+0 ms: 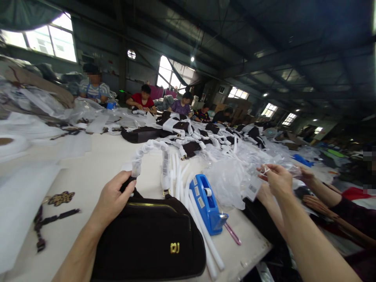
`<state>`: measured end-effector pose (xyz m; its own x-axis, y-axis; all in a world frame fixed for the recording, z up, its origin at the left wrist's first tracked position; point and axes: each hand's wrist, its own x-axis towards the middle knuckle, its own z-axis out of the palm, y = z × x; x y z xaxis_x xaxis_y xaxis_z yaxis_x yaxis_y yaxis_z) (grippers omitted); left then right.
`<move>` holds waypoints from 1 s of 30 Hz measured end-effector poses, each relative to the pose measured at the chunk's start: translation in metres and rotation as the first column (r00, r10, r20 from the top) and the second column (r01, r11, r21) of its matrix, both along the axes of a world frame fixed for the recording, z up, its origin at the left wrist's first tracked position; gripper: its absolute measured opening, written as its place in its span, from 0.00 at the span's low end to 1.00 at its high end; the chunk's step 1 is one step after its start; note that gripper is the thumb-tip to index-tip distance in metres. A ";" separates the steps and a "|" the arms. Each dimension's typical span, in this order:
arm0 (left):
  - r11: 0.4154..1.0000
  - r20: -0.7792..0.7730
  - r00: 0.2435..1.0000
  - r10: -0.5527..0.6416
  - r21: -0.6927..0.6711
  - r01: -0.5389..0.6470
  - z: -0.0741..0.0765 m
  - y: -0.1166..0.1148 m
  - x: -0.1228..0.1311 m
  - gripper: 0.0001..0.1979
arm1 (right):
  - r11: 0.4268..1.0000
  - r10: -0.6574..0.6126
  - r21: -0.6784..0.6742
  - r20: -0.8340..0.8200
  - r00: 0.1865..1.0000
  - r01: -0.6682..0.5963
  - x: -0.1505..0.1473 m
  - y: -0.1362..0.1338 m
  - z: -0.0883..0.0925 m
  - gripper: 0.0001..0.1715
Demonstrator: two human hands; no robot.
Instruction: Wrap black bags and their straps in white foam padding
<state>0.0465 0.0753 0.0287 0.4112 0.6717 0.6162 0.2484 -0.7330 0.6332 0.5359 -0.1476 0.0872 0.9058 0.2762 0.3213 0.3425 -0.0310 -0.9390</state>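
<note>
A dark brown handbag (147, 239) with a gold zip and a gold emblem lies on the table in front of me. Its handle (152, 147) arches upward in a clear and white wrapping. My left hand (114, 197) is closed around the strap end at the bag's upper left. Off to the right, my right hand (277, 179) pinches a thin white string, with a white hang tag (252, 188) dangling below it, apart from the bag. White foam tubes (202, 223) and a blue tape dispenser (208, 205) lie just right of the bag.
A pink pen-like tool (233, 234) lies near the table's right edge. Leopard-print charm (61, 198) and dark strap (55, 219) are at left, beside white foam sheets (26, 219). Wrapped bags (190, 147) and plastic bags (226, 178) fill the far side. Co-workers sit beyond; another person's hands (319, 205) are at right.
</note>
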 end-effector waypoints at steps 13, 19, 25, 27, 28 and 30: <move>0.998 0.054 0.999 -0.003 -0.063 0.007 -0.003 -0.002 -0.003 0.14 | 0.878 0.454 -0.110 -0.114 0.883 -0.466 -0.100 0.042 0.057 0.21; 0.984 0.103 0.995 -0.001 -0.178 0.019 -0.003 -0.009 -0.002 0.10 | 0.163 0.787 -0.685 -0.343 0.513 -0.710 -0.217 0.080 0.046 0.25; 0.972 0.204 0.978 0.044 -0.234 0.005 -0.002 -0.010 -0.003 0.05 | -0.209 0.790 -0.655 -0.551 0.269 -0.726 -0.282 0.121 0.021 0.18; 0.973 0.210 0.976 0.062 -0.232 -0.012 -0.001 -0.010 -0.004 0.08 | -0.197 0.791 -0.691 -0.531 0.303 -0.696 -0.287 0.135 0.014 0.16; 0.973 0.203 0.977 0.065 -0.232 -0.017 -0.001 -0.010 -0.004 0.10 | -0.190 0.802 -0.704 -0.513 0.306 -0.684 -0.290 0.140 0.013 0.15; 0.973 0.202 0.978 0.060 -0.229 -0.012 0.000 -0.009 -0.003 0.12 | -0.184 0.823 -0.698 -0.494 0.280 -0.692 -0.298 0.148 0.014 0.16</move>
